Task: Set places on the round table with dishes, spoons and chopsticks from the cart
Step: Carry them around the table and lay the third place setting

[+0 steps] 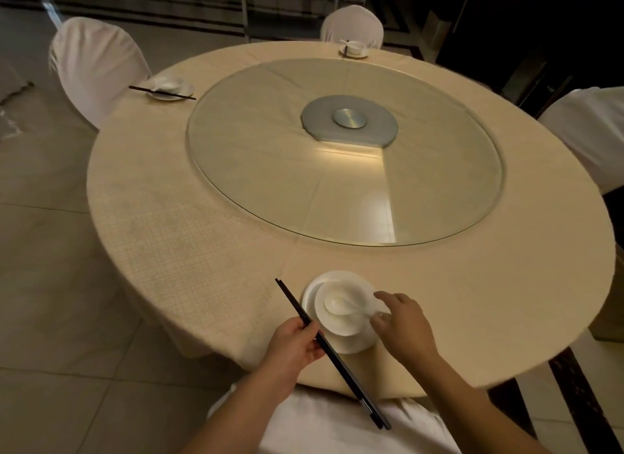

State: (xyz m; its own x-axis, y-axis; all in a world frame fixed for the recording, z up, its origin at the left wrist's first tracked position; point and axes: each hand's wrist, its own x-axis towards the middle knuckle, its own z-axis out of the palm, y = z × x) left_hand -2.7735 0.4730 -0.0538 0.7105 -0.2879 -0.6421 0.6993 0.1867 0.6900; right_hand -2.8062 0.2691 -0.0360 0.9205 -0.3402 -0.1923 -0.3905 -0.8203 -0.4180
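My left hand point(295, 343) grips the chopsticks point(329, 352), their long axis running from eleven to five o'clock, just left of the plate point(351, 347) on the surface point(202, 251). My right hand point(401, 325), nearer the bowl point(341, 325), pinches the spoon point(341, 306) handle at three o'clock.

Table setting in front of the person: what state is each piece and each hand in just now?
Chopsticks: held in left hand, not yet laid down.
Spoon: lying in the bowl.
Bowl: upright on the plate.
Right hand: fingers on the spoon handle.
Far-left setting: laid, chopsticks across it.
Far setting: laid.
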